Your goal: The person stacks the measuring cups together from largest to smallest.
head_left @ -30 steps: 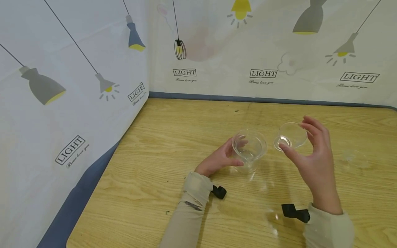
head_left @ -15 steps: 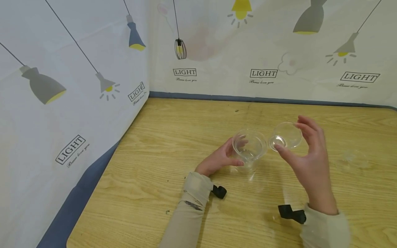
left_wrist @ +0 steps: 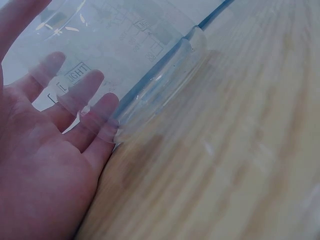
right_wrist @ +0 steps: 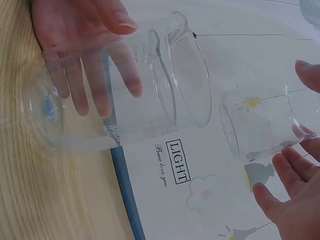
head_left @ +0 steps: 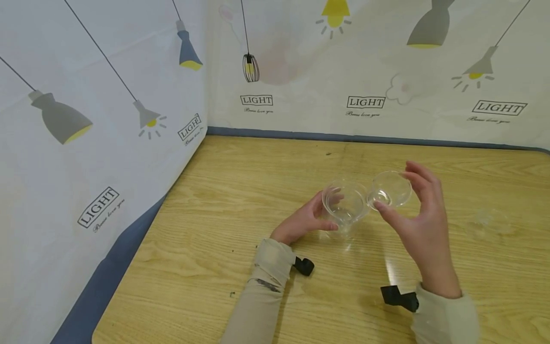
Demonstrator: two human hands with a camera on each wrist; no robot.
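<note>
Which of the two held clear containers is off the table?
The smaller container in the right hand: it is raised in the air, whereas the larger container in the left hand stands on the table.

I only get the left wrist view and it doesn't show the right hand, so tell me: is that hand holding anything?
Observer: Yes, the right hand holds a smaller clear cup between its thumb and fingers.
Operator: Is it touching the larger clear vessel that the left hand holds?
Observer: No, the right wrist view shows a gap between the two.
Operator: Anything else near the right hand that I'm missing?
Observer: A faint clear piece lies on the table to the right of that hand; I can't tell what it is.
</note>
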